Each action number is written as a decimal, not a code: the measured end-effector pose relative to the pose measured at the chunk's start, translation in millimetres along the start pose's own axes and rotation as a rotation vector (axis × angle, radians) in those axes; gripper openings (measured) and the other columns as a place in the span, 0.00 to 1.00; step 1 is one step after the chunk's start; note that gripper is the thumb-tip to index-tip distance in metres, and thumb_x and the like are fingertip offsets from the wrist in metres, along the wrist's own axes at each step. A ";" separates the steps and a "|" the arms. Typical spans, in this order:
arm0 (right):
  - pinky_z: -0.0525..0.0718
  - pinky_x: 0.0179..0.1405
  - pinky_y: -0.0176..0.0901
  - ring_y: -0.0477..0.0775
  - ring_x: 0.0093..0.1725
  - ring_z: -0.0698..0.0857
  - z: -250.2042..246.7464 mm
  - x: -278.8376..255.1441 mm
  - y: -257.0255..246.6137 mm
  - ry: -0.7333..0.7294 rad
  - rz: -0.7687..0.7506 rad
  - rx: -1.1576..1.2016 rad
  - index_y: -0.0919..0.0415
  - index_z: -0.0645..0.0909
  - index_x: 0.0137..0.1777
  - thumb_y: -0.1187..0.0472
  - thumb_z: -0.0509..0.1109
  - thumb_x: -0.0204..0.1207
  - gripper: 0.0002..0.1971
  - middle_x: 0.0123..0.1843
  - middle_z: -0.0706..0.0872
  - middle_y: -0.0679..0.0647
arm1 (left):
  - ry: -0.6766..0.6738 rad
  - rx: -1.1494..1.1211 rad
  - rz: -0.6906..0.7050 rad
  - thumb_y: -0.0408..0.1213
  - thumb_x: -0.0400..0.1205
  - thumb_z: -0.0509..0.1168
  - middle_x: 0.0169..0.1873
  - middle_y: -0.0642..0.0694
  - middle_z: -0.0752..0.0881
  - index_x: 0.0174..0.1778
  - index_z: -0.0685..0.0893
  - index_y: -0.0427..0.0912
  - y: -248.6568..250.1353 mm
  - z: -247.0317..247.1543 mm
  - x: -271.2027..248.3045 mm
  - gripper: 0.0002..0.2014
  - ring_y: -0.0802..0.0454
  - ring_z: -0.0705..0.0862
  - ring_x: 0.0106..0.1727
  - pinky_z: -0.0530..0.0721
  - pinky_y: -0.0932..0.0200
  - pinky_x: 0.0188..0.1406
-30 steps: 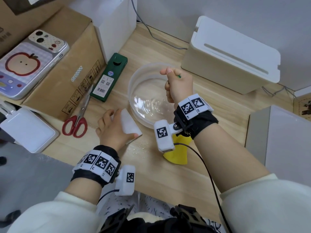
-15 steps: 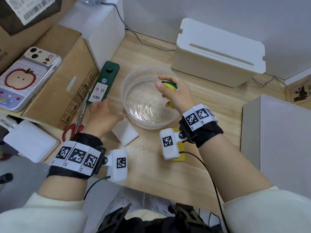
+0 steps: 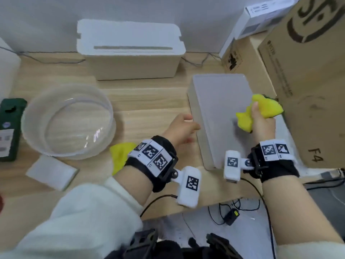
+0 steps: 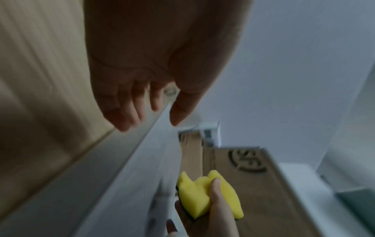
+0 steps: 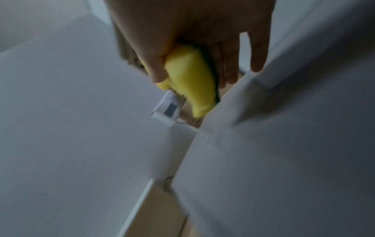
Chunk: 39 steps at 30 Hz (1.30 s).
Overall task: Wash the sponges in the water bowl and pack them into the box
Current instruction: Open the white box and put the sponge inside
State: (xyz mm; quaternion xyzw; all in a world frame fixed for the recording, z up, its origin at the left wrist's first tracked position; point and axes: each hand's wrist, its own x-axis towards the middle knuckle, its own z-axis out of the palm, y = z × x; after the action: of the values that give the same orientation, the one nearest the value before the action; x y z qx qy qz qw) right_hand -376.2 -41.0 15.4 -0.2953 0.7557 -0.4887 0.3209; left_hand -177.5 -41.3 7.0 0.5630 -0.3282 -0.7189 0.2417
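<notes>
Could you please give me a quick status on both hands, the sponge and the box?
Right hand grips yellow sponge above grey box. Left hand open at the box's near-left edge. Box lid closed, blocking packing.

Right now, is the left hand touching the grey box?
Cannot tell. In the head view the left hand reaches the grey box edge; the left wrist view is too blurred to show contact.

The table (image 3: 153,101) is pale wood with a matt grain, and the bowl (image 3: 67,120) at the left is clear, glossy plastic. The squeezed sponge (image 3: 261,113) at the right looks soft, porous yellow foam, above a smooth matt grey box (image 3: 222,109) beside brown cardboard (image 3: 308,81).
</notes>
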 end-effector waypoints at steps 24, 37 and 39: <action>0.72 0.71 0.60 0.63 0.64 0.80 -58.4 23.7 49.1 -0.081 0.066 -0.418 0.52 0.82 0.61 0.31 0.55 0.73 0.30 0.62 0.86 0.58 | 0.289 0.178 0.037 0.23 0.66 0.73 0.32 0.45 0.78 0.32 0.69 0.43 -14.0 58.1 47.4 0.18 0.48 0.81 0.32 0.89 0.45 0.46; 0.52 0.80 0.54 0.65 0.80 0.63 -58.7 19.5 64.4 -0.145 0.105 -0.539 0.51 0.60 0.79 0.33 0.46 0.77 0.35 0.81 0.67 0.58 | 0.204 0.187 0.033 0.28 0.67 0.75 0.39 0.43 0.80 0.30 0.64 0.44 -9.9 56.2 48.7 0.22 0.45 0.84 0.40 0.88 0.55 0.31; 0.54 0.80 0.53 0.65 0.80 0.62 -60.4 19.1 67.2 -0.147 0.134 -0.524 0.54 0.61 0.79 0.33 0.46 0.77 0.36 0.81 0.66 0.60 | 0.185 0.161 0.027 0.26 0.68 0.74 0.40 0.41 0.81 0.29 0.63 0.44 -8.3 57.0 46.8 0.22 0.44 0.84 0.41 0.88 0.52 0.33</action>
State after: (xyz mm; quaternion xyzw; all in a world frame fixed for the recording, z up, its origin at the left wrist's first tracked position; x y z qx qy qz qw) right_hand -443.6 1.0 -31.7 -0.3521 0.8488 -0.2318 0.3192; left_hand -244.1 -57.9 -21.2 0.6400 -0.3689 -0.6318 0.2346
